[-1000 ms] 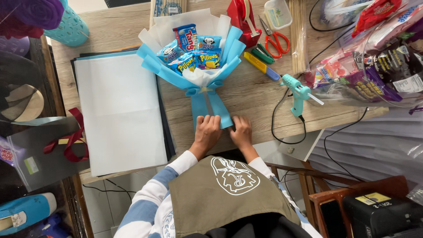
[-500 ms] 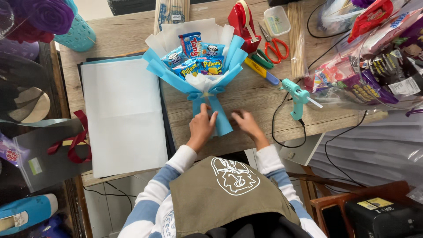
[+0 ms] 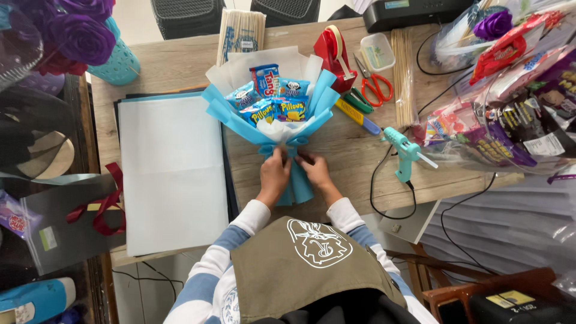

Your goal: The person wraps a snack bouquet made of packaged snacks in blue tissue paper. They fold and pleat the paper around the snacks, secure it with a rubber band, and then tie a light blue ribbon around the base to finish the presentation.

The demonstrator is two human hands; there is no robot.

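A snack bouquet [image 3: 277, 99] lies flat on the wooden table [image 3: 354, 156], its small blue snack packets wrapped in white and light-blue paper. A blue ribbon [image 3: 287, 146] ties its neck, and the blue paper handle [image 3: 297, 185] points toward me. My left hand [image 3: 274, 175] and my right hand [image 3: 314, 168] both sit at the neck, fingertips pinching the ribbon from either side. The hands cover part of the handle.
A stack of white and blue paper sheets [image 3: 171, 171] lies left of the bouquet. To the right are a teal glue gun [image 3: 403, 151] with a black cord, a utility knife [image 3: 357, 116], red scissors [image 3: 375, 84], a red tape dispenser [image 3: 334, 54], skewers [image 3: 403, 75] and bagged snacks [image 3: 510, 114].
Both hands have moved up from the base of the handle to the ribbon at the bouquet's neck. The right hand came in from the side to meet the left.
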